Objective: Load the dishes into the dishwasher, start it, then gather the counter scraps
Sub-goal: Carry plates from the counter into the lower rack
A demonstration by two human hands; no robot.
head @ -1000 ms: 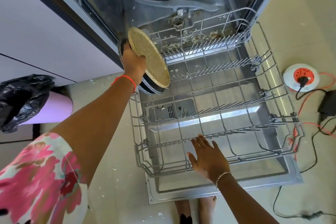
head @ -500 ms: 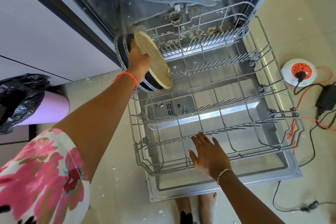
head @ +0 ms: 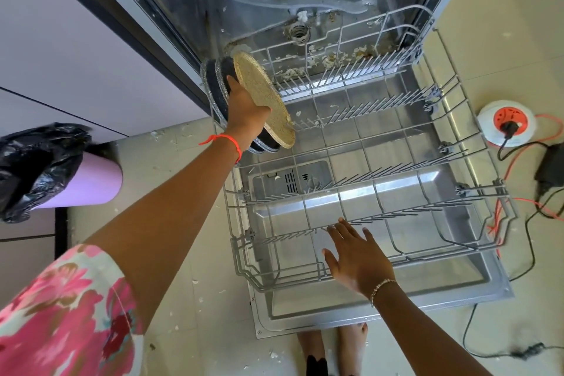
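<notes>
Your left hand (head: 244, 110) grips the stack of plates (head: 262, 94) on edge over the far left corner of the lower rack (head: 393, 168); your right hand (head: 357, 256) hovers over its front, fingers spread loose.

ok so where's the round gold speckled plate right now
Head view, left side: the round gold speckled plate is gripped by the left hand with dark round plates behind it, over the far left corner of the grey wire dishwasher rack.

Floor (head: 189, 299): dishwasher (head: 305, 311), bin (head: 91, 183), cord reel (head: 503, 127), scraps (head: 157, 134).
</notes>
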